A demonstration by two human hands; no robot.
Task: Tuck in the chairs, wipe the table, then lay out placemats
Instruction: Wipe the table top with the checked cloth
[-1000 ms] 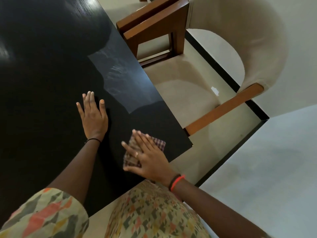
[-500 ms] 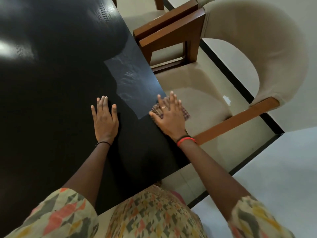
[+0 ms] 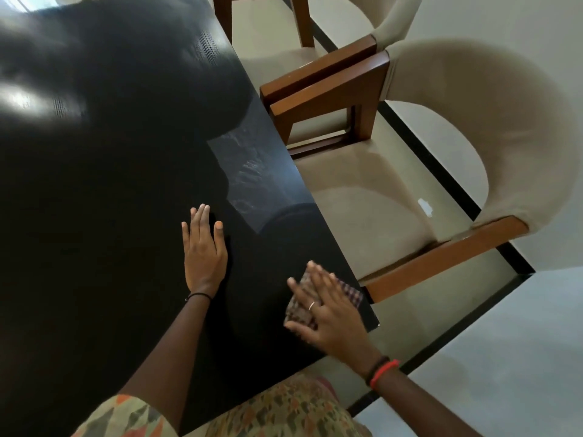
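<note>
Under my right hand (image 3: 328,313), close to the table's near corner (image 3: 374,323), the checked cloth (image 3: 351,293) is lying flat on the black table (image 3: 110,184). I am pressing it down with straightened, spread fingers rather than gripping it. My left hand (image 3: 205,250) is resting flat and relaxed on the top, just left of the right one and a little farther from me, holding nothing and bracing me. I am judging the cloth to be thin, soft and light. It is likely to bunch or creep out from under my palm, so I am favouring weight spread over its middle rather than a pinch at one edge. The tabletop is looking hard, glossy and slick, so the cloth should be gliding easily. Beyond my right fingertips a dull smeared patch (image 3: 252,171) is showing along the right edge, and I am taking that as ground yet to cover. The table edge is running very near on the right of my right hand, with the cloth's outer corner lying just short of it, so a wide stroke is risking carrying it over. Past that edge the cushioned chair (image 3: 372,209) is standing close against the table with a second chair (image 3: 274,29) behind it. I cannot tell how far its seat is reaching under. Left of my left hand the dark top is stretching away, giving room for long strokes.
</note>
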